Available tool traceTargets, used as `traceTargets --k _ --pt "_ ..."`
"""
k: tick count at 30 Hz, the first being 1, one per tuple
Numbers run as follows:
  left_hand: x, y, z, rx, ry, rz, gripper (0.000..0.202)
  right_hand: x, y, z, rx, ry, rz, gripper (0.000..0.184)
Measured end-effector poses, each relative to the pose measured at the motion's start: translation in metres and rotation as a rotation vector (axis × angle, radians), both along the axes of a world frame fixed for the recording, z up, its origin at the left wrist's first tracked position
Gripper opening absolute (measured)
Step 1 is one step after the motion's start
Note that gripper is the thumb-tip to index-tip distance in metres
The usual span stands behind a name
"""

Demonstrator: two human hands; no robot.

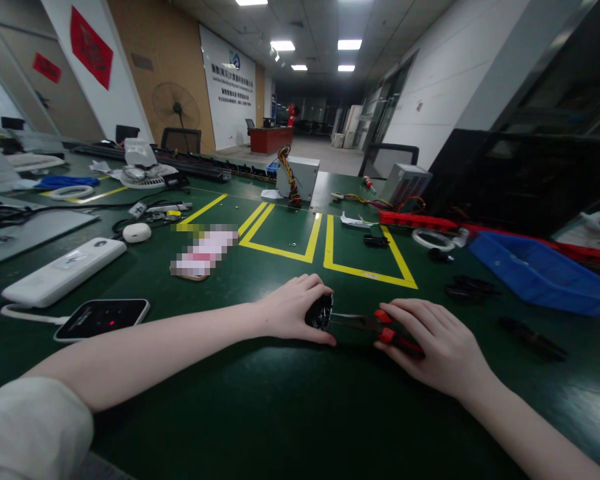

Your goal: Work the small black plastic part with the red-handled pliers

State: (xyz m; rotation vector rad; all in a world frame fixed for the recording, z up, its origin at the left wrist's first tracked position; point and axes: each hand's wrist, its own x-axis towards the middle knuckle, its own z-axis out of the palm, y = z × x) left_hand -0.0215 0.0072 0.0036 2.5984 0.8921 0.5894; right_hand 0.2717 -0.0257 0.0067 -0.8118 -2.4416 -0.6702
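Note:
In the middle of the green table, my left hand [291, 310] is closed around a small black part [320, 313], with fingers on its far side and the thumb near its close side. What kind of part it is, I cannot make out. My right hand [443, 343] grips pliers [386, 335] with red and black handles. Their metal jaws point left and reach the near face of the black part; whether they pinch it is not clear. Other black pieces [470, 288] lie to the right of my right hand, and another black piece [377, 241] rests within the yellow tape.
A blue bin [540, 273] stands at the right. Left of my hands lie a pink phone [205, 252], a white device [65, 270] and a black-faced device [105, 319] with a cable. A metal box [303, 179] with wires is behind the yellow tape outlines [280, 250].

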Motion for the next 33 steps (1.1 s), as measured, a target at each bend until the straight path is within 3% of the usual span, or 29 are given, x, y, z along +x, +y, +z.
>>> traceTargets --k 6,22,33 --pt "-0.001 -0.001 0.0 0.004 -0.052 -0.025 0.074 -0.017 -0.009 0.002 0.003 -0.023 0.04 0.045" --pt "0.0 -0.004 0.004 0.112 0.024 -0.012 0.069 -0.017 -0.008 0.003 0.035 -0.034 0.006 0.04" --pt "0.0 -0.003 0.004 0.145 0.049 -0.013 0.071 -0.017 -0.008 0.001 -0.039 -0.031 0.05 0.036"
